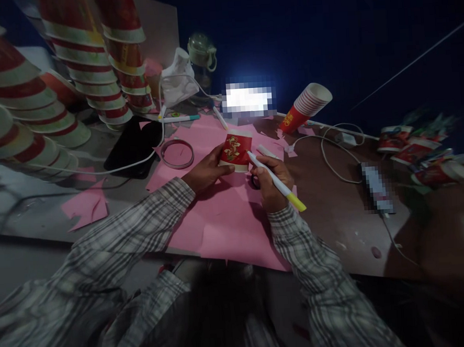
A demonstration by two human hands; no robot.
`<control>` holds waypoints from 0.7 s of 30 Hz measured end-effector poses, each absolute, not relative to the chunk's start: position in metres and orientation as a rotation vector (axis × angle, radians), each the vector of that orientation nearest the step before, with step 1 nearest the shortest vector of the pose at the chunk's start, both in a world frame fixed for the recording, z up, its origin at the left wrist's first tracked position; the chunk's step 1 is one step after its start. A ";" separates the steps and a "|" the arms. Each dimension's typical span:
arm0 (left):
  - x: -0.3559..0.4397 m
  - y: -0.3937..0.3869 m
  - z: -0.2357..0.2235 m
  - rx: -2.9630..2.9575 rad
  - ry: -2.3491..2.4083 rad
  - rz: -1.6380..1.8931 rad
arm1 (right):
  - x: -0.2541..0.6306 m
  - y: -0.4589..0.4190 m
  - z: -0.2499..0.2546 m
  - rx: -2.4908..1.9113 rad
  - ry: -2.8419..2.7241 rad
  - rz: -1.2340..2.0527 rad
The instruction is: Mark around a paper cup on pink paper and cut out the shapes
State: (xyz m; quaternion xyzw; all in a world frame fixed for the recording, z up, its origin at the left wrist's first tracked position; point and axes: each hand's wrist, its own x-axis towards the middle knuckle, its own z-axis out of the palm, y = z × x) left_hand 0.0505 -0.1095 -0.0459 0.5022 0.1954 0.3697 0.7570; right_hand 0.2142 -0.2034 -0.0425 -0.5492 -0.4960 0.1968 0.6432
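My left hand point(207, 171) is closed round the left side of a red paper cup point(239, 148), which has a gold design and pale edges at top and bottom. Between the fingers of my right hand point(276, 180) is a white marker point(275, 179) with a yellow end point(296, 201). Its tip points at the cup's right side; whether it touches the surface I cannot tell. Both hands are above a pink paper sheet point(236, 236) spread over the table. A dark ring-shaped thing beside my right hand is partly hidden by it.
Tall stacks of red-and-white cups point(87, 62) stand at the left, near a black phone-like slab point(136, 145). A roll of tape point(177, 154) lies on the pink sheet. A leaning cup stack point(304, 106) is behind, with a white cable point(325, 152) and a blurred person's arm point(435, 224) at right.
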 end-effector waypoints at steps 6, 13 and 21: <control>0.049 -0.110 -0.046 1.124 0.464 0.795 | 0.214 -0.204 -0.041 -1.194 -1.123 0.468; 0.050 -0.109 -0.050 1.122 0.424 0.802 | 0.212 -0.204 -0.041 -1.153 -1.101 0.461; 0.049 -0.107 -0.050 1.170 0.419 0.812 | 0.212 -0.203 -0.038 -1.175 -1.113 0.472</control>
